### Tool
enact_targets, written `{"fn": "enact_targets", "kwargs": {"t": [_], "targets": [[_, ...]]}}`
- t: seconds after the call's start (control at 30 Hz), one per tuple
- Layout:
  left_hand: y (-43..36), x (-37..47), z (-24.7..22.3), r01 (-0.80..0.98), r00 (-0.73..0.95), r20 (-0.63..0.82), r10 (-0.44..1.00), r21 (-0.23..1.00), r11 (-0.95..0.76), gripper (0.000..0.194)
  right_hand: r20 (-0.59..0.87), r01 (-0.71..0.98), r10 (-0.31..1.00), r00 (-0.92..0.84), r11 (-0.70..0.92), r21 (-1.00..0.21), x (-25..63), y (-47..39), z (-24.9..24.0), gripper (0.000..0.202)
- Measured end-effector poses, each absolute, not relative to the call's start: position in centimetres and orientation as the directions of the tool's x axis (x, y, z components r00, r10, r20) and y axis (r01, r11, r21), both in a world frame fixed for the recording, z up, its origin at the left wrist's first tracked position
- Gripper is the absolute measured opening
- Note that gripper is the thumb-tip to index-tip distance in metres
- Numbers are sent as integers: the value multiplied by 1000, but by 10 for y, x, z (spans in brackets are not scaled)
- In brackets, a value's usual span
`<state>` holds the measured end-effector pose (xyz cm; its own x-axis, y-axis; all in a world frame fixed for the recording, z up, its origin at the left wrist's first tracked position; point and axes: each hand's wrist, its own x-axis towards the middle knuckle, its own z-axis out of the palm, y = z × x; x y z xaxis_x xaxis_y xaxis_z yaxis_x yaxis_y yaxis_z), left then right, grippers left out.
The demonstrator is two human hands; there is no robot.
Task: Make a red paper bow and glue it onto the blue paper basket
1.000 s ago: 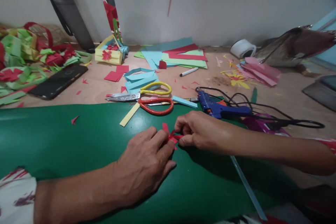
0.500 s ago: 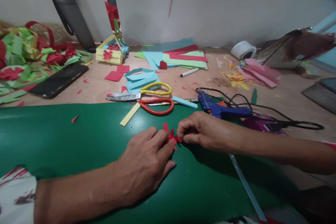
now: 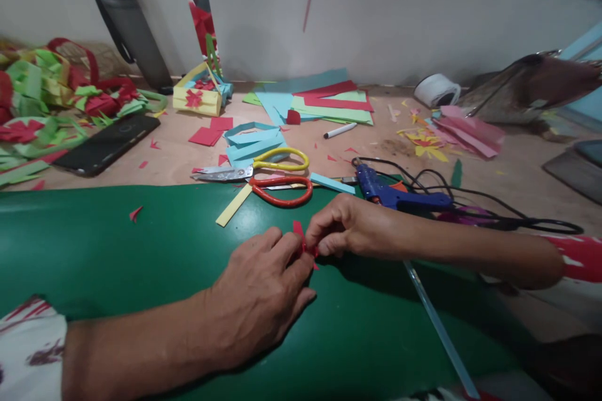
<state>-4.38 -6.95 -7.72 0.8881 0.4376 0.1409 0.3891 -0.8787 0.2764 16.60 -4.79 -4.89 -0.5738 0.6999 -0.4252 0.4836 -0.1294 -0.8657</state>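
A small red paper flower (image 3: 298,227) lies on the green mat (image 3: 179,250), mostly covered by fingers. My left hand (image 3: 266,288) rests on the mat, its fingertips closed on the flower's left side. From the right, my right hand (image 3: 336,225) pinches at the flower's centre, thumb and forefinger together; its petals are largely hidden there. Just behind the hands lie scissors (image 3: 282,202) with one red and one yellow handle, and a yellow paper strip (image 3: 234,205). A blue glue gun (image 3: 399,195) lies beyond my right forearm.
A clear glue stick (image 3: 439,324) lies right of my hands. Further back are a black phone (image 3: 106,145), a yellow paper basket (image 3: 196,100), coloured sheets (image 3: 329,100), a marker (image 3: 339,130), a white roll (image 3: 436,90) and a dark bottle (image 3: 134,25).
My right hand has moved slightly left, from the flower's right edge onto its centre, covering more of it. More of the right sleeve shows. My left hand has stayed in place.
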Motion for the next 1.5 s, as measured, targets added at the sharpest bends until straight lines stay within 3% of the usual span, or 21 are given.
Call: {"fn": "enact_targets", "kwargs": {"t": [0.23, 0.7, 0.9, 1.23, 1.5], "targets": [[-70, -43, -77, 395, 887, 135, 442, 273, -877, 28, -474, 514, 687, -551, -169, -841, 162, -43, -45, 1], [-70, -44, -77, 395, 884, 154, 442, 261, -881, 27, -536, 650, 643, -546, -78, -756, 157, -39, -33, 10], [-69, -43, -77, 383, 890, 154, 429, 257, -887, 30, -479, 610, 693, -539, -71, -790, 161, -38, -35, 15], [-70, -43, -77, 399, 884, 141, 445, 267, -877, 28, -486, 534, 636, -599, -135, -835, 164, -36, -37, 23], [-70, -43, -76, 404, 884, 144, 446, 248, -881, 27, -480, 543, 638, -601, -114, -832, 168, -36, -41, 8]]}}
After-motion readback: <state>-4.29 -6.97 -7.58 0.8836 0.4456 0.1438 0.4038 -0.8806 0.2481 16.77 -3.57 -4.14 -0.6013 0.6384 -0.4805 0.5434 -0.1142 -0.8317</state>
